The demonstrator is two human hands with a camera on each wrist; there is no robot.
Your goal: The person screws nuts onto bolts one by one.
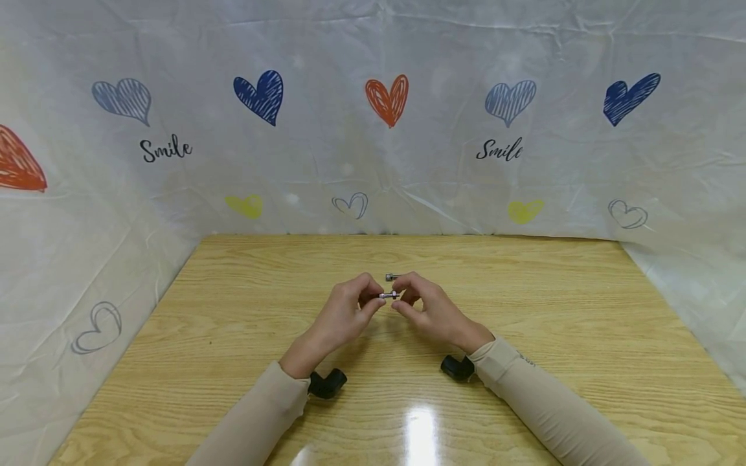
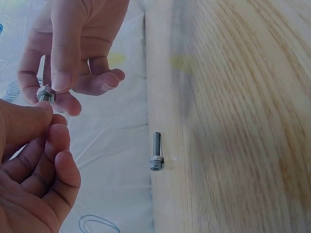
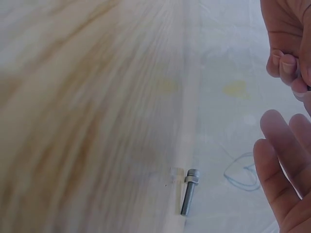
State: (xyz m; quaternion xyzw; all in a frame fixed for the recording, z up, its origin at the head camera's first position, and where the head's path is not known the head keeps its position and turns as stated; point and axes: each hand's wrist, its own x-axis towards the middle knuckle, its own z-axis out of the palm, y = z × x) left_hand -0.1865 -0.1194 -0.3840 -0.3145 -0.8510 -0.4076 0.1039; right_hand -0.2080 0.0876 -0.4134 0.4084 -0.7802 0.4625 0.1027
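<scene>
Above the table, my left hand (image 1: 342, 312) pinches a small metal bolt (image 1: 387, 296) between thumb and forefinger, its near end hidden by the fingertips. A hex nut (image 2: 45, 92) sits on the bolt's shank, toward the right hand. My right hand (image 1: 434, 312) has thumb and forefinger curled at either side of that nut, the thumb tip overlapping its edge in the left wrist view. The right hand's other fingers are spread loosely. Just beyond the hands, a second bolt (image 2: 156, 144) lies on the table, with a nut close to its round head.
The hands work over a wood-grain table (image 1: 245, 291). A white sheet (image 1: 326, 155) printed with hearts and "Smile" hangs along its back and sides. Black elbow-shaped pieces (image 1: 328, 383) show beside both wrists.
</scene>
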